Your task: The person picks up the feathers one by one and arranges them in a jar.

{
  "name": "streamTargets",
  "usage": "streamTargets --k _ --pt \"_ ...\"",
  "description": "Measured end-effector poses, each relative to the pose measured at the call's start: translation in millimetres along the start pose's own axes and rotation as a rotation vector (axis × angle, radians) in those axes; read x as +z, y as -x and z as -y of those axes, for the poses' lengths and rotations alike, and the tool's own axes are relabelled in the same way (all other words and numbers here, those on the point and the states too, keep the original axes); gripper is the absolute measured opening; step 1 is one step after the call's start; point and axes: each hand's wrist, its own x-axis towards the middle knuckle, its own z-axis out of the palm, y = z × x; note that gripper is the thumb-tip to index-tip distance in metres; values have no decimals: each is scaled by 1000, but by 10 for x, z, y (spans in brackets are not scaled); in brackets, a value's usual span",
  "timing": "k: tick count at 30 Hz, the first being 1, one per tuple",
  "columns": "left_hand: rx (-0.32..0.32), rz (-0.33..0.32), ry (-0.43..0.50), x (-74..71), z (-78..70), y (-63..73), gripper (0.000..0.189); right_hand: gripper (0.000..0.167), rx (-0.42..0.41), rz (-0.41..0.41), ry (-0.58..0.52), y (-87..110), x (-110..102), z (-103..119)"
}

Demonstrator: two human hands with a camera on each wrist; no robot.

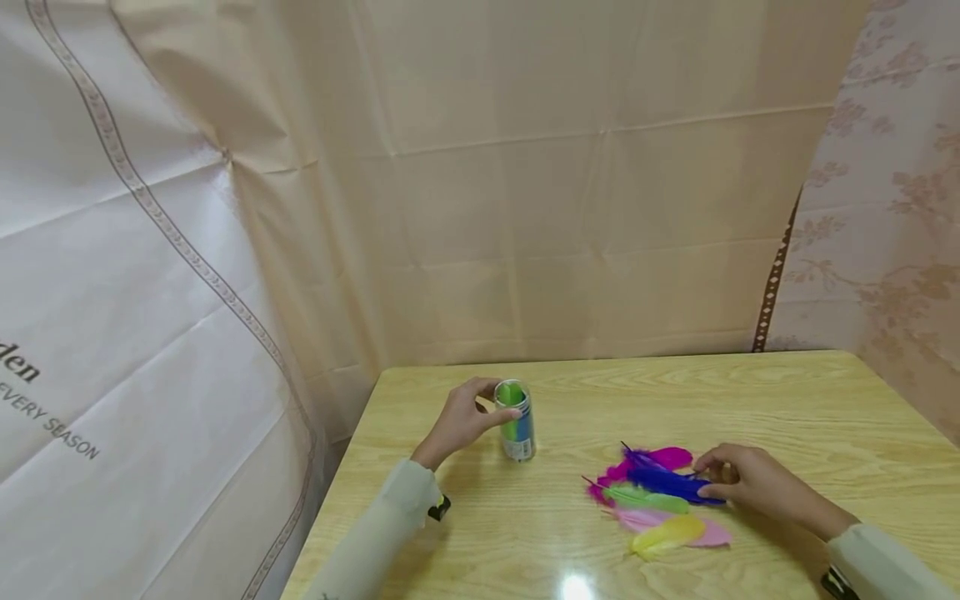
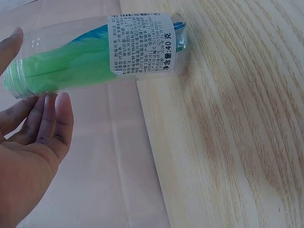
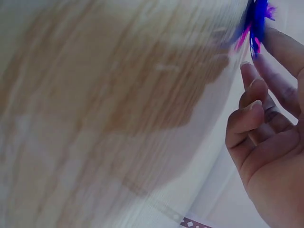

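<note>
A clear plastic jar with a white printed label stands upright toward the back of the table, green and blue feathers inside it. My left hand grips the jar near its rim, thumb on the near side and fingers behind. In the left wrist view the label and a green feather show through the wall. To the right, my right hand pinches a dark blue feather at the pile's edge; the right wrist view shows blue feather between thumb and finger.
Under and beside the blue feather lie magenta, light green, pink and yellow feathers. The wooden table reaches back to a hanging beige curtain, with pale printed cloth at the right.
</note>
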Motion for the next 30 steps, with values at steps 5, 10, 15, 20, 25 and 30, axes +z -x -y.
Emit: streamTargets --k 5,10,15,20,25,30 --pt "5 1 -4 -1 -1 4 55 28 11 28 21 25 -12 -17" --pt "4 3 -5 -3 -6 6 54 21 43 50 -7 34 -16 -34" --pt "-6 1 -1 -2 -6 9 54 17 21 40 -30 44 4 -63" --pt "-8 1 4 0 -4 8 54 17 -1 35 -44 53 17 -53" --pt "-10 0 6 -2 -4 4 55 17 -34 38 -46 41 16 -48" --pt "-12 2 6 -2 -2 1 56 16 -16 22 -48 30 19 -28"
